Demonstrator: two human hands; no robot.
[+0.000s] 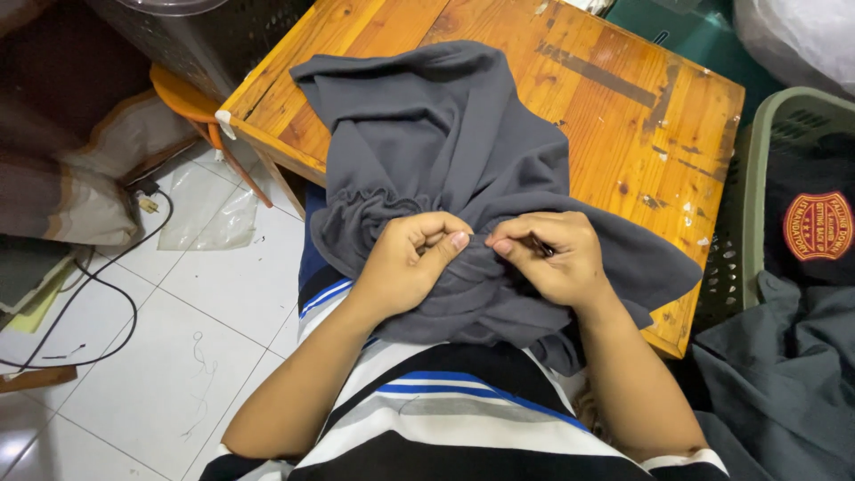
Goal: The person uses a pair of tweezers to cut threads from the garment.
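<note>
Your grey garment (445, 151) spills over the near edge of the wooden tabletop (623, 116), whose right half lies bare. White floor tiles (205, 312) open to your left. A green basket (757, 196) on your right holds dark clothes. Your left hand (411, 258) and right hand (550, 256) sit close together, both pinching the gathered fabric at the table's edge.

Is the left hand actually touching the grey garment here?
Touching. The head view shows the left hand pinching a fold of the grey garment, fingers curled into the cloth beside the right hand.
</note>
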